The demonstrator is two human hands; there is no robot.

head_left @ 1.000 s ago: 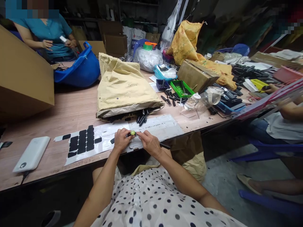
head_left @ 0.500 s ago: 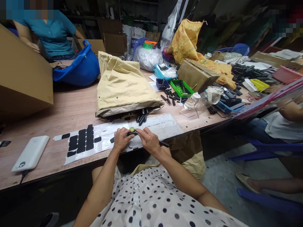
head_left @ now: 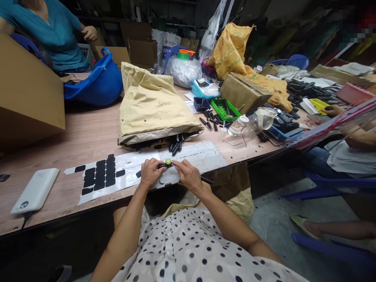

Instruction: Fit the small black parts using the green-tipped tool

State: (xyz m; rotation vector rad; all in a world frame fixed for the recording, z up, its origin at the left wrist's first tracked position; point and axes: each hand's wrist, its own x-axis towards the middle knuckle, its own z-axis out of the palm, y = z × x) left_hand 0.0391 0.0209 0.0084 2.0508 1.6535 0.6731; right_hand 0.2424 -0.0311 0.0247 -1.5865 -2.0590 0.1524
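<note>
A small black piece [head_left: 161, 166] with a round yellow-green part [head_left: 168, 161] on it sits between the two hands, just above the near edge of the tabletop [head_left: 94, 129]. The left hand [head_left: 149, 172] pinches its left end between thumb and fingers; the fingertips of the right hand [head_left: 189, 175] meet its other end, though whether they grip or merely press cannot be told.

The work on this piece looks unfinished, since both hands are on it and it is not set down. Under and just beyond the hands lies a grey-white board [head_left: 202, 154]. Left of them, a white sheet [head_left: 129, 159] carries rows of black patches [head_left: 100, 174]; its bare stretches suggest some patches are already off, while many remain. Beyond the hands, more black pieces [head_left: 175, 148] spill from the mouth of a beige bag [head_left: 155, 105]; whether those are finished or waiting is unclear.

Farther left lies a white power bank [head_left: 35, 190]. Ahead and to the right are a green tray [head_left: 216, 104] and a clear bottle [head_left: 237, 126]. Far left, beyond a blue basin [head_left: 94, 86], is a person in a teal top [head_left: 63, 35].
</note>
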